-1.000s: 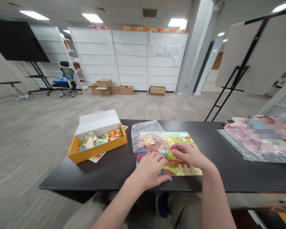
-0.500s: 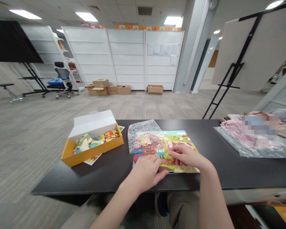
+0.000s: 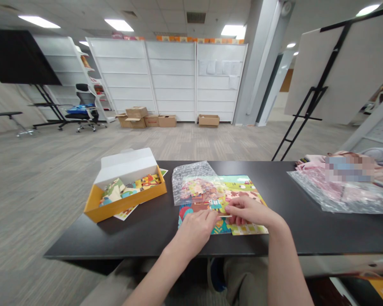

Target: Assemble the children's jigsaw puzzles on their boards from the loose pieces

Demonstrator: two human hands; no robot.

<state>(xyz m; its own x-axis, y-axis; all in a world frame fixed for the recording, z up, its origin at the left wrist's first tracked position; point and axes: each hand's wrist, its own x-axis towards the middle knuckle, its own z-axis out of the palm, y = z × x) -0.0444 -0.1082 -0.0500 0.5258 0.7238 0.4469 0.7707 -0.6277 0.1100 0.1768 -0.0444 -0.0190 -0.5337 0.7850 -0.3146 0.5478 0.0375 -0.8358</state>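
A colourful farm-scene jigsaw puzzle (image 3: 247, 228) lies on the dark table in front of me. Just above its lower middle, a thin puzzle piece (image 3: 225, 216) is seen edge-on between my two hands. My left hand (image 3: 198, 225) is closed on the piece's left end, knuckles up. From the other side, my right hand (image 3: 247, 210) pinches its right end, the fingers curled. A clear plastic bag (image 3: 181, 182) covers the puzzle's upper left. Several loose pieces (image 3: 199, 187) show there under or on the plastic. My fingers hide part of the picture below.
To the left stands an open yellow box (image 3: 127, 204) with puzzle pieces inside and a printed sheet (image 3: 125, 213) partly beneath it. Pink fabric items and a clear plastic bag (image 3: 332, 197) lie on the right. The table's front edge (image 3: 140, 256) runs close to my lap.
A puzzle piece has come up from the lower middle of the puzzle, baring a blue-green patterned area. My left hand has gone from lying flat to gripping the piece.
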